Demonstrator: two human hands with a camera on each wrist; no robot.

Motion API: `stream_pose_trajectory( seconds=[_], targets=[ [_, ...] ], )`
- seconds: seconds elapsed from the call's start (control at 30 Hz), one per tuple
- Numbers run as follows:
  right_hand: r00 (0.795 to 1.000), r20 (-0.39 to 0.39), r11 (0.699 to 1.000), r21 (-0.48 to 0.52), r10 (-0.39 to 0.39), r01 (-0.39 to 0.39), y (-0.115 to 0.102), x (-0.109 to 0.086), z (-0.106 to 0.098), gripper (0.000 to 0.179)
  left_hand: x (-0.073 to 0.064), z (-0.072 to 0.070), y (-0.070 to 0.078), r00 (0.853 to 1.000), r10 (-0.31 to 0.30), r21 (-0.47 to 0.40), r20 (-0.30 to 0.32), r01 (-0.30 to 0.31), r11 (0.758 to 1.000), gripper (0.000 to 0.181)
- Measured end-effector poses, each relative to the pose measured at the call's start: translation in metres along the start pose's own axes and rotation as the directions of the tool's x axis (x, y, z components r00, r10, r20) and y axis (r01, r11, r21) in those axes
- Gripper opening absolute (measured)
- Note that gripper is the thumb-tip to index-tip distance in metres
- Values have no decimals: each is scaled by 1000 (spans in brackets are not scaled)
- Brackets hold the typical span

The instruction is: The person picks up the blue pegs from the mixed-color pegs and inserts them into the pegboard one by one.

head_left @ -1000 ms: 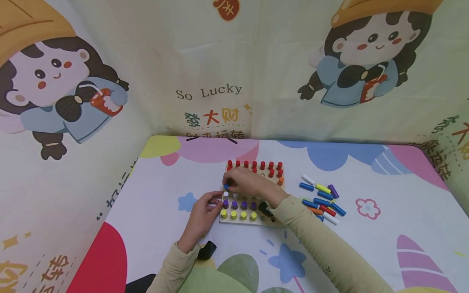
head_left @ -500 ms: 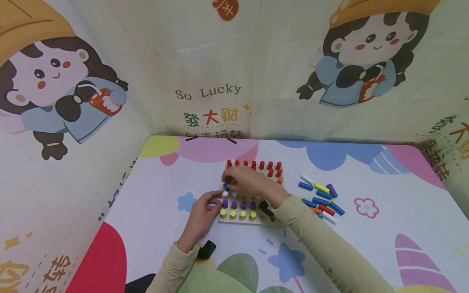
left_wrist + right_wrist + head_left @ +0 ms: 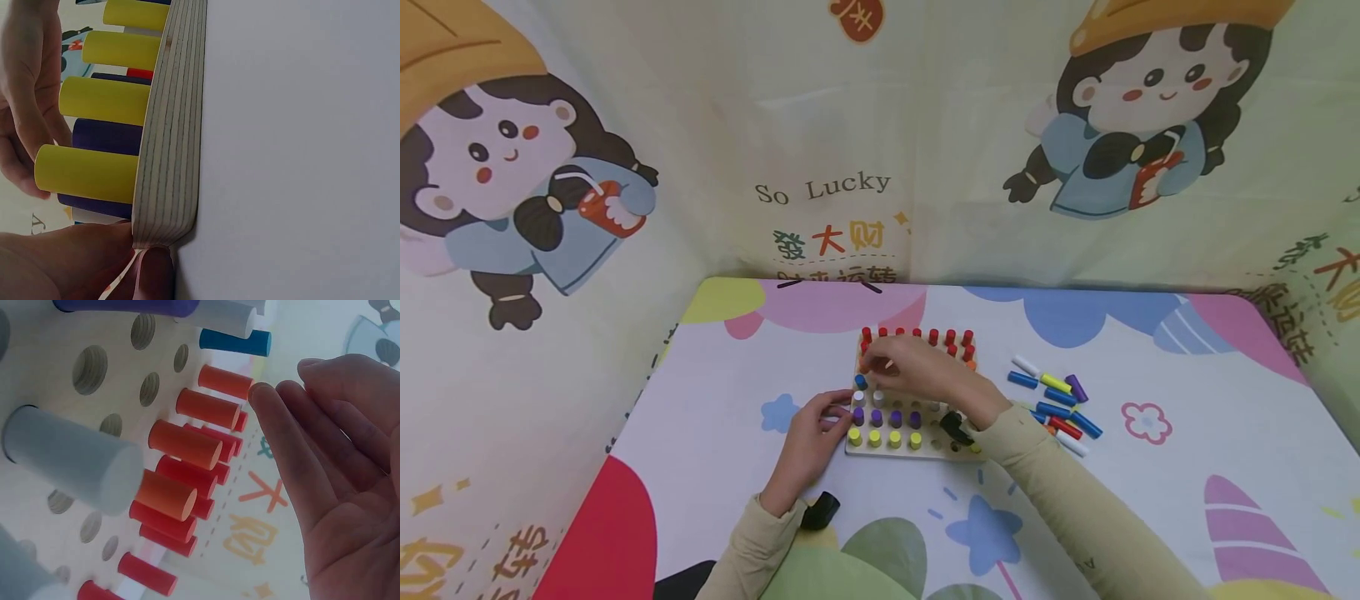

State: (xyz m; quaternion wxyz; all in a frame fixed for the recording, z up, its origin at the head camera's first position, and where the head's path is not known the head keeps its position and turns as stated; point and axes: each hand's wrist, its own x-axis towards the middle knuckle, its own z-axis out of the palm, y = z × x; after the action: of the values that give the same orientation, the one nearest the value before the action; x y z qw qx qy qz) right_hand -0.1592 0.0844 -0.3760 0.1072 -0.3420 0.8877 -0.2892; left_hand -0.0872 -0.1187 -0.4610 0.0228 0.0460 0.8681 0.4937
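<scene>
A wooden pegboard (image 3: 887, 452) lies on the table with rows of coloured pegs standing in it. My left hand (image 3: 808, 437) holds its left edge, the fingertips (image 3: 155, 269) at the corner near a yellow peg (image 3: 87, 172). Over the board's upper left part is my right hand (image 3: 917, 367), loosely bent with nothing between the fingers. A blue peg (image 3: 235, 342) stands in the board just beside those fingertips, apart from them. White pegs (image 3: 859, 399), purple pegs (image 3: 858, 417) and orange pegs (image 3: 209, 407) stand in other rows. My right hand and forearm hide part of the board.
To the right of the board lies a loose pile of pegs, among them a blue peg (image 3: 1022, 380), a purple peg (image 3: 1077, 388) and a white peg (image 3: 1071, 442). Open holes (image 3: 90, 370) show in the board. A printed cloth wall (image 3: 970, 225) rises behind the table.
My right hand has let go of the blue peg and lifted slightly away, leaving the peg upright in the board. The left hand keeps its place at the edge.
</scene>
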Motion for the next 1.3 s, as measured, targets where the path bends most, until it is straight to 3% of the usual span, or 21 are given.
stream_pose_trajectory(
  seconds=[0.33, 0.63, 1.3],
  targets=[
    [998, -42, 999, 25, 47, -46, 6, -14, -5, 14, 1, 0, 0, 1000, -22, 9, 4, 22, 1000, 36],
    [996, -40, 996, -7, 86, -86, 11, -28, -10, 20, 0, 1, 0, 998, -57, 16, 4, 57, 998, 36],
    [987, -94, 991, -17, 128, -130, 33, -61, -20, 22, -1, 1, 2, 998, -64, 21, 6, 64, 998, 37]
  ],
)
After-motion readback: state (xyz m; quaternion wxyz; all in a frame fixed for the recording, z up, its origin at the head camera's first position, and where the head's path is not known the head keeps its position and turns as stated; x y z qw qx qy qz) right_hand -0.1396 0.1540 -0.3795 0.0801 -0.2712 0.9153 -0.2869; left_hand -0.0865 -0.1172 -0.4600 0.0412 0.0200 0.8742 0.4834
